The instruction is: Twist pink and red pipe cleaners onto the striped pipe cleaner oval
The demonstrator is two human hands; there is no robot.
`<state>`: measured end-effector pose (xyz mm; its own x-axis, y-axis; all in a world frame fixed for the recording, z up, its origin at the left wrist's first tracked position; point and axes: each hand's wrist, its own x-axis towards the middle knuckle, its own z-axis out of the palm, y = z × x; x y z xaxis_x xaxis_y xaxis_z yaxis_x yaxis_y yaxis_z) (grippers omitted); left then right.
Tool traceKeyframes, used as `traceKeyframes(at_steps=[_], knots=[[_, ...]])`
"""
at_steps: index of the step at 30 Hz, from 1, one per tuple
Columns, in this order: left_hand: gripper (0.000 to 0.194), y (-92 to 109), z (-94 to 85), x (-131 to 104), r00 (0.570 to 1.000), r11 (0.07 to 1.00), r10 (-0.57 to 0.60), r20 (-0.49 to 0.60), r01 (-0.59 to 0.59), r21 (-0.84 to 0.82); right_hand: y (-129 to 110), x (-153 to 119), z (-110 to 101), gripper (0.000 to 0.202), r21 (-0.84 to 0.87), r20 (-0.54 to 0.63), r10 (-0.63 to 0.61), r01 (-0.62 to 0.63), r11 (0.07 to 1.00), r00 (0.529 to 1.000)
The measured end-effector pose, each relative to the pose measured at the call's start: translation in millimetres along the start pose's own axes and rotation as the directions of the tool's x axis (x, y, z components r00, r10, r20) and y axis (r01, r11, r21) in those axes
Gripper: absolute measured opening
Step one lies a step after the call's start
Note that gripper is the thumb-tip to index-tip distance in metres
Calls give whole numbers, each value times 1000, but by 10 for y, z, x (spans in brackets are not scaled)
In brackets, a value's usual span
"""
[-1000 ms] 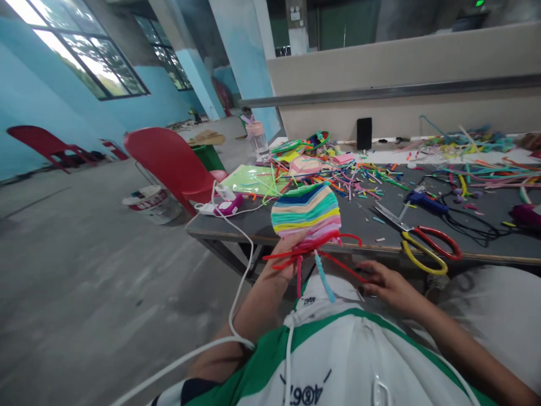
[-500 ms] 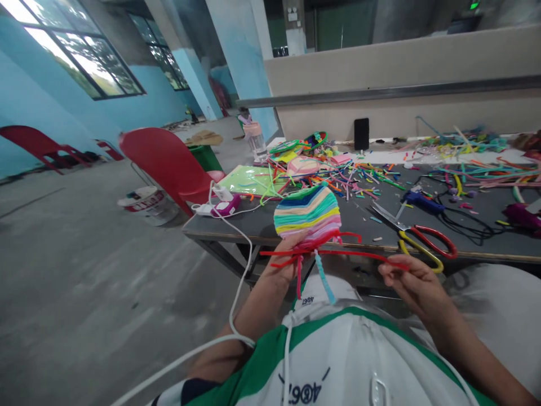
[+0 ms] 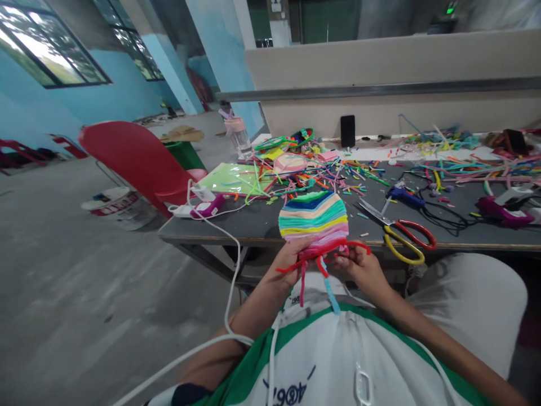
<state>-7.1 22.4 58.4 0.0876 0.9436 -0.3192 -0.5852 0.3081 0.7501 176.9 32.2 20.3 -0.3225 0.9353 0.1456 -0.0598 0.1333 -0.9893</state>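
Note:
A round piece of striped pipe cleaners (image 3: 313,217), green, blue, teal, yellow and pink, is held over the table's front edge. My left hand (image 3: 291,260) is closed on its lower left edge. Red pipe cleaners (image 3: 323,247) run along the bottom of the piece, with loose ends sticking out to both sides. A light blue strand (image 3: 331,293) and a dark pink strand (image 3: 302,285) hang below. At the lower right edge my right hand (image 3: 361,268) has its fingers pinched near the red ends; what lies between the fingertips is too small to make out.
Scissors (image 3: 395,228) with red and yellow handles lie at the table's front edge (image 3: 236,234). Behind them is a blue glue gun (image 3: 406,197). Pipe cleaner scraps (image 3: 355,175), a phone (image 3: 347,131) and a bottle (image 3: 238,135) stand further back. A white cable (image 3: 236,270) hangs at left.
My right hand has moved left from beyond the piece to its lower right edge. The long red strand it held stretched out to the right no longer extends there. The view has shifted slightly right.

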Motion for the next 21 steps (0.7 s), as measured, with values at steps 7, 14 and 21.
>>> traceKeyframes(at_steps=[7, 14, 21], knots=[[36, -105, -21, 23, 977, 975, 214, 25, -215, 62, 4, -96, 51, 90, 477, -25, 69, -49, 877, 997], [42, -160, 217, -56, 891, 878, 453, 21, -450, 163, 61, -96, 131, 114, 502, -130, 47, 25, 865, 990], [38, -230, 336, -83, 871, 816, 486, 73, -482, 319, 93, -62, 155, 93, 439, -313, 107, 44, 898, 944]])
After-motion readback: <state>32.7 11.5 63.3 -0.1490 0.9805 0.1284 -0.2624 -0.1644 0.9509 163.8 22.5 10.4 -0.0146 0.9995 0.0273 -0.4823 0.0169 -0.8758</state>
